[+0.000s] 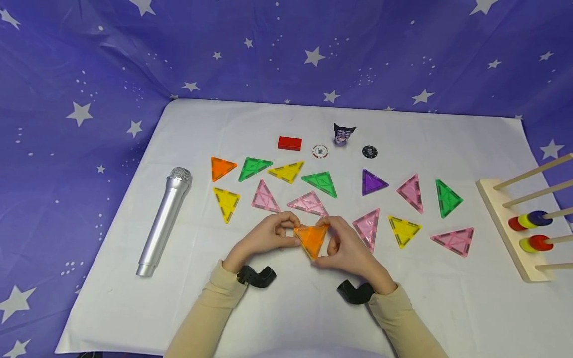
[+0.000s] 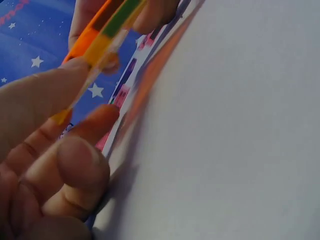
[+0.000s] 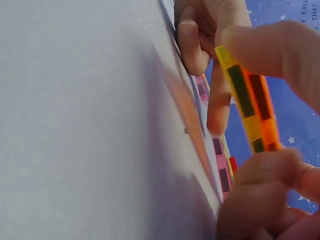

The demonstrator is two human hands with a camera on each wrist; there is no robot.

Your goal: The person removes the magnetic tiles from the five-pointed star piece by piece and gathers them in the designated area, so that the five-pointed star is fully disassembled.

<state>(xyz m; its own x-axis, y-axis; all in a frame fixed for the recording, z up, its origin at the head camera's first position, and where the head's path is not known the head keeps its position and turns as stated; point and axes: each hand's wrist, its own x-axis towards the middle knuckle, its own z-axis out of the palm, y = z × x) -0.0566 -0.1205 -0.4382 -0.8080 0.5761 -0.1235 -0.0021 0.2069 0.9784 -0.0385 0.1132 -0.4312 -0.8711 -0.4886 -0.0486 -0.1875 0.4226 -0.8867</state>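
Both hands hold up an orange triangle tile point(image 1: 312, 238) just above the white cloth point(image 1: 224, 308), near its front middle. My left hand point(image 1: 286, 232) pinches the tile's left corner and my right hand point(image 1: 332, 239) pinches its right side. The wrist views show the edge of a yellow tile point(image 3: 240, 85) stacked flat against the orange one point(image 2: 85, 37). The left fingers point(image 2: 75, 170) are curled below the pair, and the right fingers point(image 3: 280, 50) press on it from above. Several more triangle tiles in pink, yellow, green, orange and purple lie spread behind the hands, the nearest a pink one point(image 1: 309, 204).
A silver microphone point(image 1: 163, 221) lies at the left. At the back are a red block point(image 1: 289, 143), two poker chips point(image 1: 320, 151) and a small figurine point(image 1: 343, 134). A wooden peg rack point(image 1: 515, 228) with coloured rings stands at the right edge. Starry blue fabric surrounds the cloth.
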